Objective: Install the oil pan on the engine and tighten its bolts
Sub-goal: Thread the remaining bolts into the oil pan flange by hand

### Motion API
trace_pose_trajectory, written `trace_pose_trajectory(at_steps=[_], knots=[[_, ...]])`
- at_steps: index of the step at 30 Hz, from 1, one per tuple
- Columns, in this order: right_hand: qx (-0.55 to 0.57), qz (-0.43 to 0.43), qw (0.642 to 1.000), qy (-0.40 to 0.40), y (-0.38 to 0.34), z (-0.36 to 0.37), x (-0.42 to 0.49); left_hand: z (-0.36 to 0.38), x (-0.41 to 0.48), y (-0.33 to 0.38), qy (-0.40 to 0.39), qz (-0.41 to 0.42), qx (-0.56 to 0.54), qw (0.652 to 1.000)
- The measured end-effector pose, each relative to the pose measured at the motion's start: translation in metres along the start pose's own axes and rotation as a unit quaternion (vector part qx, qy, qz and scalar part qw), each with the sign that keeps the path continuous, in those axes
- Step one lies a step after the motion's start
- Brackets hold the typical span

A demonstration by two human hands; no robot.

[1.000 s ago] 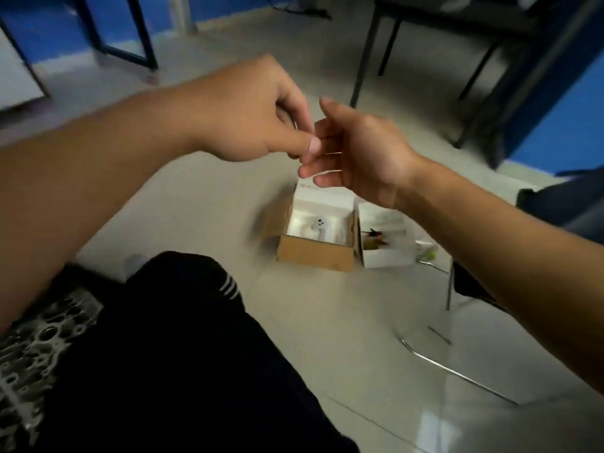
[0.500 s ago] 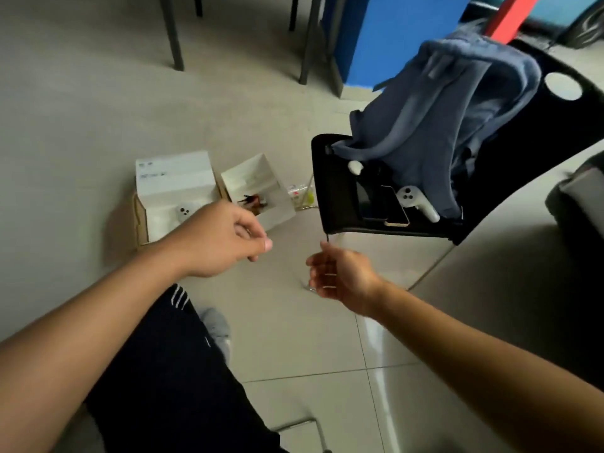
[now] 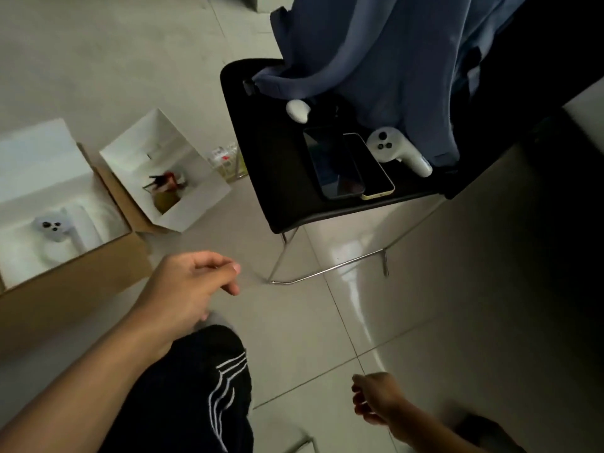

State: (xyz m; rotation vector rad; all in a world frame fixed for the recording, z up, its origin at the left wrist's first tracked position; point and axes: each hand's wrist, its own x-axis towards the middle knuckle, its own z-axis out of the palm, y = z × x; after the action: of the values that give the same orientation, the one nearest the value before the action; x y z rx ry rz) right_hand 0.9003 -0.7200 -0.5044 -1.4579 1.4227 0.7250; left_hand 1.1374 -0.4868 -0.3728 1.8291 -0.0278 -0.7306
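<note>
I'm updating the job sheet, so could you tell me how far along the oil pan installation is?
Done: nothing visible; no engine, oil pan or bolts in view. In hand: nothing; the left hand and right hand hang loosely curled over the floor, near a cardboard box and a chair. Left: the whole job, fitting the pan and tightening its bolts.

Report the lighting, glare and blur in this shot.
Head view: dim overall and darkest at the right, where the right hand sits in shadow; bright glare on the floor tiles under the chair; the controller in the cardboard box looks soft; the wide-angle lens bows the tile joints.
</note>
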Motion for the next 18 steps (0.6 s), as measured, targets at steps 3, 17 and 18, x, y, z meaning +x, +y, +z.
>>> trace_pose_trajectory(at_steps=[3,17,18], knots=[[0.007,-0.041,0.999,0.011,-0.016,0.012,0.001,-0.006,0.011,-0.019,0.018,-0.028,-0.023,0.999],[-0.124,-0.585,0.736,-0.317,-0.175,0.239,-0.379,-0.188,-0.308,0.028,0.352,0.051,-0.127,0.926],[-0.135,-0.611,0.695,-0.355,-0.154,0.251,-0.416,-0.193,-0.347,0.029,0.385,0.056,-0.138,0.911]])
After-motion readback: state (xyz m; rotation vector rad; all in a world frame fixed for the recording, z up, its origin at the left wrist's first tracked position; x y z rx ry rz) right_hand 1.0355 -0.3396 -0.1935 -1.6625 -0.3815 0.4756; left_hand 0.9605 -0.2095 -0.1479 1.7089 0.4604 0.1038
